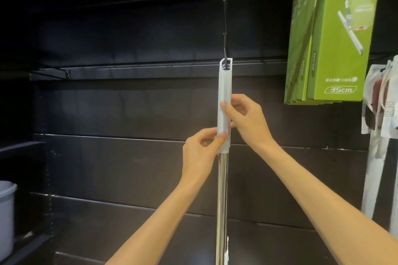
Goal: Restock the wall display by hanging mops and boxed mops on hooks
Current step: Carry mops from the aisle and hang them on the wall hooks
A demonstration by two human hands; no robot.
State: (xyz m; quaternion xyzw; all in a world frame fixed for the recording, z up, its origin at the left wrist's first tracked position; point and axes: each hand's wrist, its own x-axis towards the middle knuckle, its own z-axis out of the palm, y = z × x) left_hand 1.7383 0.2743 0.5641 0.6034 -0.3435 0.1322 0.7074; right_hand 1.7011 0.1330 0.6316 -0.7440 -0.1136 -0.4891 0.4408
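A mop with a pale grey handle grip (225, 92) and a shiny steel pole (223, 189) hangs upright in the middle of the head view. The loop at its top sits on a long black hook (225, 28) that comes out of the dark wall panel. My left hand (201, 153) pinches the lower end of the grip from the left. From the right, my right hand (247, 120) holds the grip a little higher, thumb on its front. The mop head is out of view below.
Green boxed mops (331, 34) marked 35cm hang at the upper right. Bagged white goods (381, 101) hang at the far right. A pale bucket (6, 211) stands on a shelf at the lower left. A dark shelf rail (150, 70) crosses behind the mop.
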